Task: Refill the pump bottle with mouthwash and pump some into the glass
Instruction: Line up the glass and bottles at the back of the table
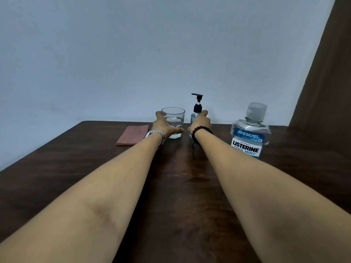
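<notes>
Both hands at the far edge: one on the glass, one on the pump bottle.

Your left hand (pixel 164 125) wraps the glass (pixel 173 120), thumb and fingers curled around its lower wall. Your right hand (pixel 201 122) grips the body of the pump bottle (pixel 196 111), which stands upright just right of the glass, long axis vertical, black nozzle pointing left toward the glass. The bottle is small and clear with faint blue contents; the level is hidden by your hand. The mouthwash bottle (pixel 250 131), capped and upright, stands on the surface (pixel 176 186) nearest your right hand. The pump head must come off before refilling.
</notes>
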